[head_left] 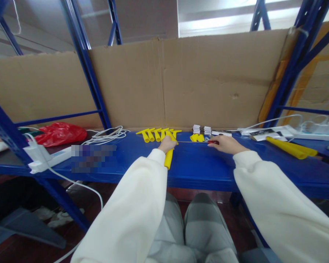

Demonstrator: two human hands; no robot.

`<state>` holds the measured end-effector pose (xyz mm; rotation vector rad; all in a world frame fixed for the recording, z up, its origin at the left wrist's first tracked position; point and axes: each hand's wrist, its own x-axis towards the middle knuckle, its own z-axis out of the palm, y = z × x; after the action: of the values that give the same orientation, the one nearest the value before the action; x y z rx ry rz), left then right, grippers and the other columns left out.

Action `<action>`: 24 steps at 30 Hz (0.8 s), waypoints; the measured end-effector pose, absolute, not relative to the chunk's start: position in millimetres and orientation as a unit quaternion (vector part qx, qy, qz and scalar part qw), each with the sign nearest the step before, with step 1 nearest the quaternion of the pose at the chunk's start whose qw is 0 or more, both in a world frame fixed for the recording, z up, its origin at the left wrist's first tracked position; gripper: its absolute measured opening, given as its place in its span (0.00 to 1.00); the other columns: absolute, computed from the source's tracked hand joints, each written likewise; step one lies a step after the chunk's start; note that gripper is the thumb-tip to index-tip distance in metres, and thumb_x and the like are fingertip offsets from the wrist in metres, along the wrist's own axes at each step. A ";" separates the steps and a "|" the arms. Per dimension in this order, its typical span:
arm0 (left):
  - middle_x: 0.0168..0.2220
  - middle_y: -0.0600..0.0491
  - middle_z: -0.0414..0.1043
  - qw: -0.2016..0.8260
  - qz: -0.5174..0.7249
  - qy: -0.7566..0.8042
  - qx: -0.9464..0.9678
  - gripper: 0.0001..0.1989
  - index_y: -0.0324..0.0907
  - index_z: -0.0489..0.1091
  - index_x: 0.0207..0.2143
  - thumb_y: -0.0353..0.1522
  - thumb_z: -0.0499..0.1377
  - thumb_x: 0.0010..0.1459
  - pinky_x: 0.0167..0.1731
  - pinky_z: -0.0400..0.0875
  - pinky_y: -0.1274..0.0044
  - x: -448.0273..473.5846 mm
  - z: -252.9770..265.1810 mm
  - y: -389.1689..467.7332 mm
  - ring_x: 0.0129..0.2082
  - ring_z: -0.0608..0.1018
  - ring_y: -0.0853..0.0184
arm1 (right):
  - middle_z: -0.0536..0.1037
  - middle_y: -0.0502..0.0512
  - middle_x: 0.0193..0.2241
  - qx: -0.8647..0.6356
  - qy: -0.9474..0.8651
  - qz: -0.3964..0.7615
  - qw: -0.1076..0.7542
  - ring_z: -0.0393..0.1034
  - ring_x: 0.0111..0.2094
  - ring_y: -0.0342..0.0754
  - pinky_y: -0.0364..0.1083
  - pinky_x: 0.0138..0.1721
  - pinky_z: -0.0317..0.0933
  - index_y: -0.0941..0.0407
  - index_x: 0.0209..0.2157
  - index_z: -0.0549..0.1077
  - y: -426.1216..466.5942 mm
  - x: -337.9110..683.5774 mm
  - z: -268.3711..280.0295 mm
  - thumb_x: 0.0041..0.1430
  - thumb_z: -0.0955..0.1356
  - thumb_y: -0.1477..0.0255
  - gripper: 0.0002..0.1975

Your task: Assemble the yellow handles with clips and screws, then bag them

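My left hand (167,144) is closed around a yellow tube-like piece (168,160), whose lower end sticks out toward me. In my right hand (226,143) is a screwdriver (190,142) with a dark red handle. Its thin shaft lies level and points left, reaching the yellow piece near my left fingers; I cannot tell how its tip meets it. Behind my left hand stands a row of several yellow T-shaped pieces (151,136). Small flat yellow parts (197,137) and tiny metallic bits (207,138) lie between my hands, further back.
A stack of white-and-dark packets (202,129) sits against the cardboard wall (208,80). Long yellow tubes (289,148) and power strips lie at right. At left are coiled white cable (106,136), a red bag (61,134) and a power strip (57,157) on the blue bench (200,168).
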<state>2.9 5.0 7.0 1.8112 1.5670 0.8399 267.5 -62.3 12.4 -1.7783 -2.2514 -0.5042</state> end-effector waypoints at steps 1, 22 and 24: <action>0.26 0.45 0.74 0.296 0.315 0.591 0.681 0.02 0.35 0.72 0.28 0.25 0.62 0.53 0.35 0.74 0.74 2.8 7.2 4.8 0.32 0.80 0.60 | 0.83 0.56 0.36 -0.609 -0.765 -0.177 0.115 0.77 0.36 0.53 0.45 0.33 0.62 0.52 0.43 0.77 -61.3 267.6 11.8 0.61 0.67 0.61 0.14; 0.26 0.44 0.74 0.304 0.330 0.577 0.682 0.03 0.35 0.72 0.25 0.25 0.64 0.49 0.40 0.75 0.68 1.2 2.9 11.6 0.36 0.81 0.54 | 0.82 0.57 0.35 -0.621 -0.753 -0.180 0.127 0.76 0.34 0.52 0.44 0.31 0.60 0.54 0.43 0.75 -59.5 268.9 9.0 0.58 0.69 0.64 0.13; 0.27 0.45 0.74 0.306 0.331 0.574 0.684 0.03 0.36 0.72 0.25 0.25 0.64 0.49 0.41 0.75 0.69 1.2 1.6 13.4 0.37 0.81 0.55 | 0.82 0.57 0.35 -0.616 -0.755 -0.185 0.130 0.75 0.33 0.52 0.44 0.31 0.60 0.54 0.41 0.75 -59.8 269.2 9.0 0.59 0.68 0.66 0.10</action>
<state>1.2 13.4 1.6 1.8110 1.5185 0.8754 269.2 -59.8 9.0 -1.7898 -2.1930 -0.5364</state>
